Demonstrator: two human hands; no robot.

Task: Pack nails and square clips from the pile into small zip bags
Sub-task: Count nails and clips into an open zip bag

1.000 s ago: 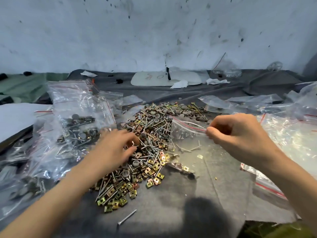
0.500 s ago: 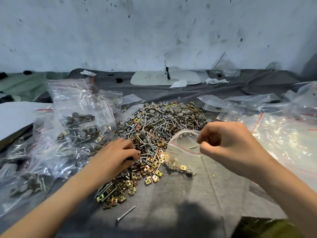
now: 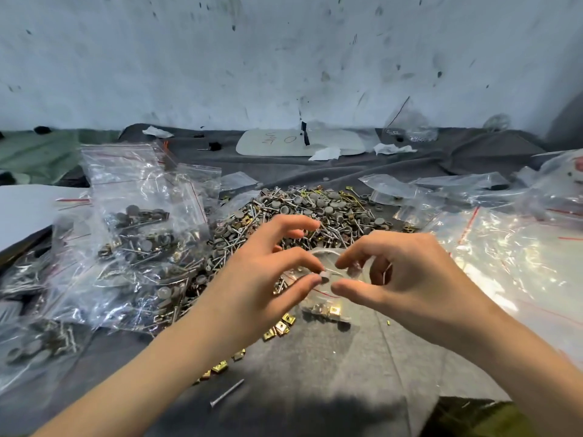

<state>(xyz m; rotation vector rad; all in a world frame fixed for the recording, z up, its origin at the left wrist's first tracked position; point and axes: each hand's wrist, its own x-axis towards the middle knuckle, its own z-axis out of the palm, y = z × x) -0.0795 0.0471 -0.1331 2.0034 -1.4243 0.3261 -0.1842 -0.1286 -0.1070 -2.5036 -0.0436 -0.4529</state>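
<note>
A pile of nails, grey round caps and gold square clips (image 3: 303,216) lies on the grey cloth in the middle. In front of it my right hand (image 3: 400,279) pinches the mouth of a small clear zip bag (image 3: 328,305), which holds a few gold clips at its bottom. My left hand (image 3: 262,279) has come up to the bag's mouth and pinches a small grey piece (image 3: 324,275) between thumb and forefinger. Loose gold clips (image 3: 279,329) lie below the hands.
Filled zip bags (image 3: 138,234) are heaped at the left. Empty bags (image 3: 504,247) spread over the right side. A single nail (image 3: 227,395) lies on the grey cloth (image 3: 315,373) near me. A white board (image 3: 299,141) and paper scraps lie by the stained wall.
My left hand has lifted off the pile and moved right to the bag's mouth with a small piece. My right hand has brought the bag nearer to me.
</note>
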